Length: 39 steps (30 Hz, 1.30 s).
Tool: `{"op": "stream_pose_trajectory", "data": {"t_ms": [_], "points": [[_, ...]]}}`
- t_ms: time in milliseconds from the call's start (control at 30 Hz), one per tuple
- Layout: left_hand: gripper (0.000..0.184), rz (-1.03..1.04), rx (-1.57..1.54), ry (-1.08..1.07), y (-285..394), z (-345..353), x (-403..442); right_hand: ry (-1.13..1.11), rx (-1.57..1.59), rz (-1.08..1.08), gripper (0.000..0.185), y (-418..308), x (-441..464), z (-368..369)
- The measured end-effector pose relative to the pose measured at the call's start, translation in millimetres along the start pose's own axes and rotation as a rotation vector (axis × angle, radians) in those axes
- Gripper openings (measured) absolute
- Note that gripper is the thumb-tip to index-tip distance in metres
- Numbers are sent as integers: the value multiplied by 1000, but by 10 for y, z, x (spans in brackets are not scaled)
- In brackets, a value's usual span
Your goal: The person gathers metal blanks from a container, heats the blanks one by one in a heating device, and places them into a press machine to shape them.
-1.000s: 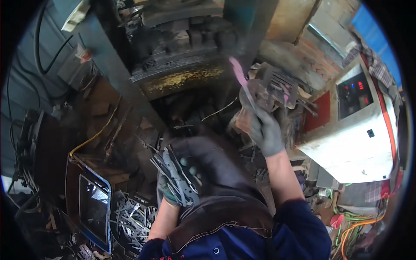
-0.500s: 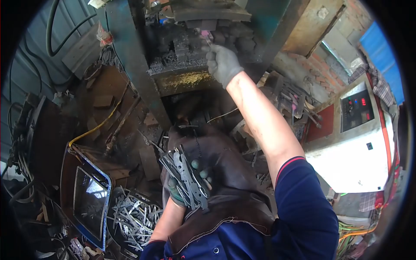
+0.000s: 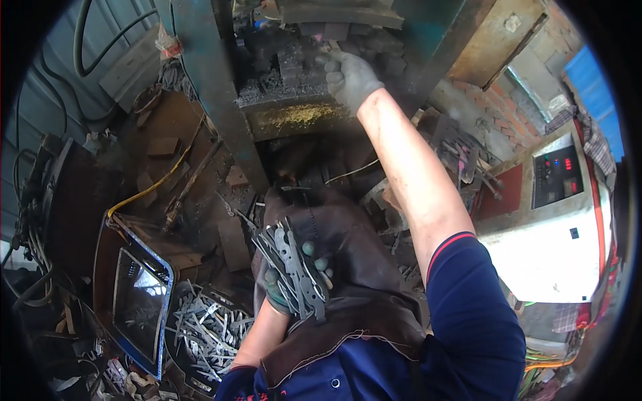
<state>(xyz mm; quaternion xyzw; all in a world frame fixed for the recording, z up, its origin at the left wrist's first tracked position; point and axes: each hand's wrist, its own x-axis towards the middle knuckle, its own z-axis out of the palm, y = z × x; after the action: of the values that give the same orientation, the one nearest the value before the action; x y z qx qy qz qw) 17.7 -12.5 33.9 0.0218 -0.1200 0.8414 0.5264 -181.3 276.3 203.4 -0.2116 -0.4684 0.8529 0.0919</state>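
Observation:
My left hand (image 3: pixel 277 291), in a dark greenish glove, is closed around a bundle of flat metal strips (image 3: pixel 297 271) with holes in them. It rests at my lap over a brown apron (image 3: pixel 361 244). My right hand (image 3: pixel 353 80), in a grey glove, reaches forward into the press (image 3: pixel 291 63), fingers bent together just in front of the blocks under its upper plate. A small end of something pokes out at those fingertips, too dark and small to name.
A container of loose metal strips (image 3: pixel 210 327) stands at lower left, beside a blue-rimmed frame (image 3: pixel 164 314). On the right is a white control cabinet (image 3: pixel 558 247) with a lit panel. A stack of metal parts (image 3: pixel 458 150) sits right of the press. A yellow hose (image 3: pixel 157 187) crosses the left side.
My view has shifted slightly, moving the scene a little right. The pink glow at my right fingertips is mostly hidden now. My left hand still holds the bundle.

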Motion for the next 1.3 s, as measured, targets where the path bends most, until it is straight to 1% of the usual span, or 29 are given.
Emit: {"op": "stream_pose_trajectory", "data": {"t_ms": [67,100,133,167,200,233,267,333,367,400,433,467,533,567,633,700,733,767,800,833,867,900,933,1000,1067,1133,1167,1267,1300], "points": [[64,2,-57,23,2,13,-34,-112,59,36,25,0,-142,-64],[65,16,-60,29,-6,17,-77,-111,62,10,33,43,-262,-118],[66,30,-63,35,-19,37,-115,-220,69,108,41,152,-370,-315],[68,69,18,-48,-29,-31,-94,-167,-117,26,51,270,-783,-234],[70,85,67,-94,-28,-60,-81,-125,-249,94,47,389,-1027,-245],[71,103,114,-139,-24,-91,-64,-355,-492,-104,39,619,-1206,-451],[73,132,89,-68,-37,-91,-78,-284,-659,76,32,664,-1463,-401],[74,156,58,14,-68,-82,-122,-390,-821,151,31,969,-1752,-528],[73,117,58,43,-62,-61,-160,-350,-941,255,36,1099,-1848,-476],[72,76,60,70,-54,-47,-194,-417,-1171,-181,43,1431,-1834,-603],[72,40,54,97,-48,-60,-222,-476,-1270,-106,54,1395,-1921,-392],[72,4,47,124,-40,-72,-248,-518,-1535,-231,48,1453,-1947,-312],[71,-143,111,293,-16,-115,-262,-457,-1431,-343,40,1524,-2041,-300],[69,-74,173,305,-99,-95,-309,-449,-1429,-346,40,1542,-2035,-370],[70,-100,139,326,-59,-74,-293,-479,-1285,-448,28,1564,-1997,-531],[73,-108,136,353,-55,-100,-262,-443,-1207,-417,25,1587,-2024,-587],[73,-42,134,307,-123,-71,-284,-411,-1125,-393,22,1596,-2027,-587],[72,-28,183,307,-132,48,-269,-415,-981,-517,23,1661,-1962,-590],[72,-41,227,288,-120,130,-191,-395,-892,-433,22,1700,-1946,-591],[71,-8,289,506,-137,89,-105,-368,-1146,-509,24,1541,-2023,-542],[72,-14,309,589,-135,-26,-110,-377,-1171,-486,27,1498,-2081,-502],[72,-22,328,672,-139,-137,-118,-281,-1124,-637,31,1716,-2009,-571],[73,-61,318,648,-110,-232,-208,-274,-1090,-529,31,1691,-2061,-580],[70,-112,353,514,-51,-352,-404,-96,-1267,-753,29,1378,-2214,-642],[70,-126,394,404,-42,-346,-395,-56,-590,5,28,1121,-2355,-761],[74,-236,348,93,-112,-249,-355,82,-271,-149,26,934,-2460,-1133],[82,-123,141,-20,-315,7,-190,164,-210,-114,25,764,-2546,-1304],[86,-148,144,58,-263,-35,-238,159,-12,-165,30,803,-2721,-1952],[86,-150,144,55,-203,-97,-276,262,53,-187,31,878,-2746,-2118]]}}
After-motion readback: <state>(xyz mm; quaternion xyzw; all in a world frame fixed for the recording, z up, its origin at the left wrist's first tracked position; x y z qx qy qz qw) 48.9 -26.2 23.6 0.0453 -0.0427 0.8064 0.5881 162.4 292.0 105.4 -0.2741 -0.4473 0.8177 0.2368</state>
